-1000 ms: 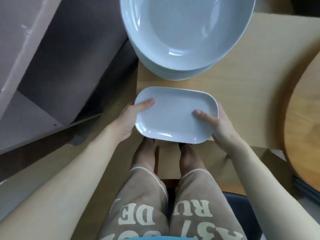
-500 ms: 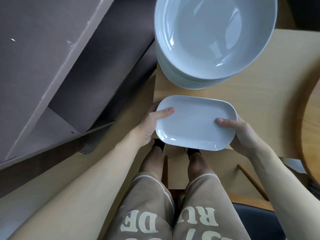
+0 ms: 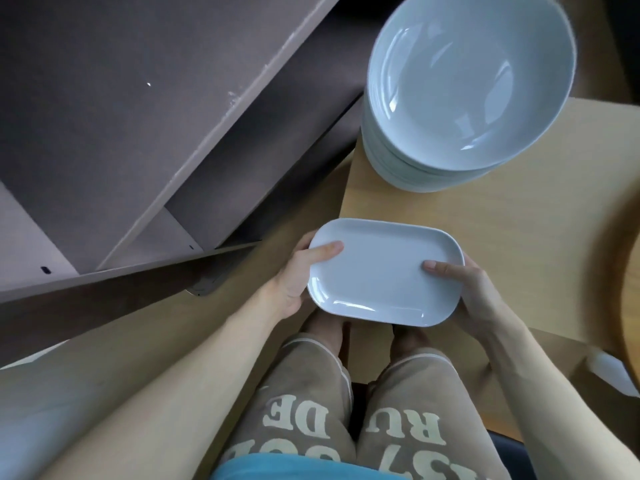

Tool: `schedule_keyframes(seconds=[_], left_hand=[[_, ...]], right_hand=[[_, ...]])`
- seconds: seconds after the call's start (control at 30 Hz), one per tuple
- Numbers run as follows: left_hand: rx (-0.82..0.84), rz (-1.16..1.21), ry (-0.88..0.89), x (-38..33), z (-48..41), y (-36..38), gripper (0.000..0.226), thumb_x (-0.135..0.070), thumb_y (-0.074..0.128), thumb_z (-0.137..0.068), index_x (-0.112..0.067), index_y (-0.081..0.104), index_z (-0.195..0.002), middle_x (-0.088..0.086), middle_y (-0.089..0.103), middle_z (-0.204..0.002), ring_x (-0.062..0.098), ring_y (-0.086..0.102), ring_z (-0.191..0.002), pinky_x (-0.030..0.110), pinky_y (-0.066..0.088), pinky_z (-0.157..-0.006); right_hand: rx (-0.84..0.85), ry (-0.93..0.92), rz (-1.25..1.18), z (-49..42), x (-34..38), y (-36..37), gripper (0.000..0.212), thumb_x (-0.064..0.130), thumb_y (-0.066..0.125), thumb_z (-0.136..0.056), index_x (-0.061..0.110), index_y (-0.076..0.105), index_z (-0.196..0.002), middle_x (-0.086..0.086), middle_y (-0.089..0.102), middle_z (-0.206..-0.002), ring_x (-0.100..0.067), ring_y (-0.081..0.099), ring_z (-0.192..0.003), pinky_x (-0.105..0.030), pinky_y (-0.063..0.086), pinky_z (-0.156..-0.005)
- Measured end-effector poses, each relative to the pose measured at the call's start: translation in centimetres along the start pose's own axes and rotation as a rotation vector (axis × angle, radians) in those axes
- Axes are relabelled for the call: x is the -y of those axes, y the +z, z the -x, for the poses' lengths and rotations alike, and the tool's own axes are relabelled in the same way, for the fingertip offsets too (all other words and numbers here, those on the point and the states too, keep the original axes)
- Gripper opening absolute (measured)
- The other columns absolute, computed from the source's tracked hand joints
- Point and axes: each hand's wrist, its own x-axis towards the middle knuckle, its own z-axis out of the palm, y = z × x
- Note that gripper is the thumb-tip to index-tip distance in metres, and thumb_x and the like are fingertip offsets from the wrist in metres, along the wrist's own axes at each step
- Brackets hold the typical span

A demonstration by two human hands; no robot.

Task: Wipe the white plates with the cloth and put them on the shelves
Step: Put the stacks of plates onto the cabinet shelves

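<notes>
Over the knees (image 3: 313,344), the rectangular plate (image 3: 381,275) is gripped at its 2 short ends by left hand (image 3: 294,271) and right hand (image 3: 476,294), thumbs (image 3: 325,252) on top, long axis left-right; shelves (image 3: 104,133) lie left, nearer the left hand.

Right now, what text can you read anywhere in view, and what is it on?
"RUDE": cream letters on the beige shorts, upside down to the camera, split across both legs.
Second row nearer the waist: partly hidden by the blue shirt, not readable.
The white plate, stacked plates and shelf: no text visible.
</notes>
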Motion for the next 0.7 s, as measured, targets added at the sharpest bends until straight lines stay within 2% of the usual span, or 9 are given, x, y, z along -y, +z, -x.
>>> schedule_keyframes(seconds=[0.13, 0.3, 0.4, 0.47, 0.57, 0.63, 0.7], left_hand=[[-0.028, -0.026, 0.048, -2.0, 4.5, -0.7, 0.062, -0.038, 0.077, -0.077, -0.026, 0.058, -0.135, 0.010, 0.066, -0.129, 0.031, 0.063, -0.121, 0.057, 0.052, -0.103], [-0.003, -0.111, 0.116, -6.3, 10.3, -1.9, 0.061, -0.039, 0.075, -0.079, -0.030, 0.057, -0.137, 0.008, 0.065, -0.132, 0.029, 0.062, -0.123, 0.055, 0.050, -0.106], [-0.012, -0.136, 0.190, -9.5, 13.4, -2.9, 0.058, -0.040, 0.074, -0.081, -0.032, 0.058, -0.136, 0.004, 0.068, -0.129, 0.026, 0.064, -0.122, 0.053, 0.049, -0.107], [-0.028, -0.122, 0.245, -11.6, 14.9, -3.7, 0.053, -0.038, 0.073, -0.083, -0.027, 0.062, -0.134, 0.006, 0.070, -0.128, 0.029, 0.065, -0.120, 0.055, 0.048, -0.108], [-0.022, -0.073, 0.299, -14.7, 15.8, -5.1, 0.042, -0.033, 0.071, -0.085, -0.024, 0.069, -0.126, 0.010, 0.071, -0.127, 0.032, 0.067, -0.118, 0.052, 0.051, -0.106], [-0.001, -0.046, 0.281, -16.7, 15.6, -6.3, 0.034, -0.034, 0.070, -0.085, -0.024, 0.076, -0.117, 0.011, 0.072, -0.125, 0.032, 0.069, -0.115, 0.048, 0.054, -0.103], [-0.033, -0.080, 0.255, -18.8, 14.8, -7.6, 0.034, -0.038, 0.071, -0.083, -0.021, 0.078, -0.112, 0.011, 0.073, -0.123, 0.032, 0.069, -0.114, 0.051, 0.050, -0.107]], right_hand=[[0.022, 0.006, 0.036, 2.9, 2.2, 2.5, 0.058, 0.017, 0.078, -0.068, 0.021, 0.068, -0.125, -0.016, 0.074, -0.117, -0.036, 0.074, -0.097, -0.041, 0.061, -0.066], [0.095, -0.048, 0.143, 6.2, 6.5, 6.3, 0.064, 0.027, 0.080, -0.070, 0.025, 0.062, -0.132, -0.013, 0.072, -0.123, -0.039, 0.071, -0.108, -0.052, 0.061, -0.081], [0.148, -0.085, 0.119, 8.5, 8.8, 9.0, 0.059, 0.029, 0.079, -0.072, 0.024, 0.065, -0.129, -0.014, 0.073, -0.121, -0.038, 0.073, -0.105, -0.042, 0.063, -0.072], [0.174, -0.123, 0.090, 9.6, 10.0, 11.1, 0.055, 0.030, 0.079, -0.072, 0.026, 0.069, -0.125, -0.013, 0.074, -0.119, -0.036, 0.074, -0.104, -0.040, 0.063, -0.070], [0.181, -0.221, 0.079, 9.9, 11.5, 14.4, 0.052, 0.031, 0.080, -0.070, 0.030, 0.072, -0.121, -0.010, 0.075, -0.120, -0.034, 0.073, -0.107, -0.049, 0.063, -0.084], [0.158, -0.270, 0.070, 9.1, 12.2, 16.6, 0.053, 0.025, 0.081, -0.073, 0.029, 0.070, -0.124, -0.007, 0.074, -0.121, -0.032, 0.071, -0.111, -0.053, 0.056, -0.094], [0.122, -0.285, 0.053, 7.5, 12.8, 18.4, 0.047, 0.022, 0.075, -0.079, 0.030, 0.069, -0.124, -0.004, 0.075, -0.120, -0.029, 0.071, -0.112, -0.053, 0.054, -0.096]])
